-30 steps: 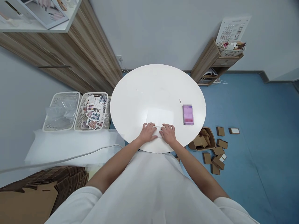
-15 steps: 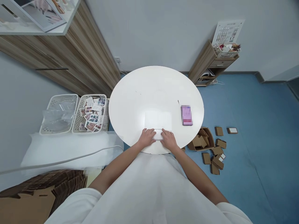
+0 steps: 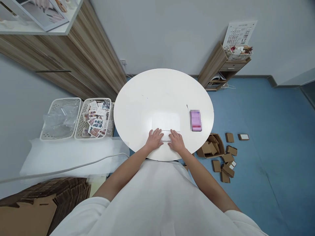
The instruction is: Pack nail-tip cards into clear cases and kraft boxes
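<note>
White packet (image 3: 165, 136) lies on white table (image 3: 162, 88), directly between my left hand (image 3: 154, 140) and right hand (image 3: 176, 141), long axis seemingly crosswise from one to the other, neither nearer, my curled fingers gripping its ends

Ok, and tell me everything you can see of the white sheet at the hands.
The white sheet looks thin and smooth, its exact material unclear. It lies near the close edge of the round white table; its far part is flat, and its near part forms a narrow band, folded or wrapped. The left hand and right hand touch the band's two ends, partly hiding them.
</note>
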Motion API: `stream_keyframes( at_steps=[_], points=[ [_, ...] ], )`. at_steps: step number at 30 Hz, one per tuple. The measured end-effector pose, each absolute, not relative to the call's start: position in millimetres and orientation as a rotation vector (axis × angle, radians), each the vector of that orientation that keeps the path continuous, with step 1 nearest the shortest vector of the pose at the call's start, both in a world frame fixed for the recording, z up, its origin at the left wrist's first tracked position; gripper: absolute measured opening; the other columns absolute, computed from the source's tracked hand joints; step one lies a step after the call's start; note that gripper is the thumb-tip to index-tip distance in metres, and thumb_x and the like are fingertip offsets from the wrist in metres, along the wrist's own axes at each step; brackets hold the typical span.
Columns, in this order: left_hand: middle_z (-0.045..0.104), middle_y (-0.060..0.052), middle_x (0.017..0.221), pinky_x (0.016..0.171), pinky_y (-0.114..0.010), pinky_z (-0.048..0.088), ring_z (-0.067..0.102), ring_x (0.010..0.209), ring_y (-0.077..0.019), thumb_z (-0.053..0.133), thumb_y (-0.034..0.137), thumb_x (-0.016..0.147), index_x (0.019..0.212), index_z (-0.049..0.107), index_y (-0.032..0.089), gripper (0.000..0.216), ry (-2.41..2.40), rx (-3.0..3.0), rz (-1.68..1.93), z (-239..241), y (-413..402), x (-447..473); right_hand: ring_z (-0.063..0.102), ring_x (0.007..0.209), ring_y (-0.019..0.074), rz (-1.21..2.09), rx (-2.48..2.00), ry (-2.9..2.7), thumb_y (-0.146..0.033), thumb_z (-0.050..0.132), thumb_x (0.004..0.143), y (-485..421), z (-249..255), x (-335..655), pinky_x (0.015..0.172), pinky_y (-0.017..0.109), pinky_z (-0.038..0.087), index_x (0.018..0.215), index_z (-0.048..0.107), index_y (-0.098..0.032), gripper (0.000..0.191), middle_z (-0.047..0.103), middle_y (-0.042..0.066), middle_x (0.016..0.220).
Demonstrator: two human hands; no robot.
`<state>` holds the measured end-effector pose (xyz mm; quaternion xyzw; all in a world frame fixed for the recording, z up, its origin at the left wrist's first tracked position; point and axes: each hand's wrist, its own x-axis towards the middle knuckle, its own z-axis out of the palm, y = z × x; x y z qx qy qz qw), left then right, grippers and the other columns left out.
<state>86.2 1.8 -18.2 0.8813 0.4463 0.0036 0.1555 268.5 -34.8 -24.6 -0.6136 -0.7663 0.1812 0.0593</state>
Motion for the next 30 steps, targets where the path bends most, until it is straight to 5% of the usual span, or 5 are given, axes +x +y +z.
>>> stream_keyframes(
  at_steps=[4,10,17,24,30],
  points=[
    [0.024,-0.011,0.143,0.102,-0.05,0.011,0.016,0.131,-0.0319,0.051,0.054,0.071,0.128,0.035,0.024,0.065,1.289,2.544,0.027,-14,-13,89,0.027,0.126,0.0306,0.57,-2.053,-1.797,-0.04,0.052,0.074,-69,-28,275,0.095,0.048,0.029,0.116,0.043,-0.019,0.048,0.028,0.015,0.139],
    [0.035,-0.011,0.136,0.1,-0.046,0.017,0.031,0.122,-0.0301,0.051,0.052,0.074,0.128,0.036,0.024,0.063,1.178,2.565,-0.017,-17,-24,98,0.058,0.096,0.0218,1.174,-2.026,-0.724,-0.047,0.046,0.077,-94,-47,277,0.075,0.034,0.049,0.128,0.027,-0.017,0.062,0.05,0.016,0.117],
    [0.034,-0.01,0.136,0.098,-0.047,0.018,0.029,0.123,-0.0306,0.053,0.051,0.072,0.129,0.034,0.026,0.065,1.186,2.558,-0.049,-22,-24,98,0.048,0.113,0.0235,1.219,-1.909,-0.41,-0.04,0.058,0.07,-45,-40,266,0.075,0.033,0.05,0.135,0.002,-0.023,0.088,0.026,0.019,0.137],
    [0.035,-0.009,0.136,0.098,-0.046,0.018,0.03,0.122,-0.0307,0.054,0.052,0.07,0.129,0.034,0.028,0.066,1.189,2.529,-0.042,-21,-23,98,0.06,0.083,0.0199,1.369,-1.862,-0.616,-0.029,0.06,0.066,-21,-28,290,0.065,0.03,0.05,0.104,0.051,-0.016,0.042,0.06,0.012,0.102],
    [0.035,-0.01,0.136,0.098,-0.047,0.019,0.031,0.121,-0.0304,0.055,0.051,0.07,0.13,0.033,0.027,0.067,1.176,2.539,-0.026,-22,-23,97,0.054,0.062,0.0111,1.427,-1.759,-0.898,-0.03,0.06,0.063,-6,-16,281,0.058,0.023,0.046,0.079,0.057,-0.017,0.022,0.059,-0.001,0.069]
  ],
)
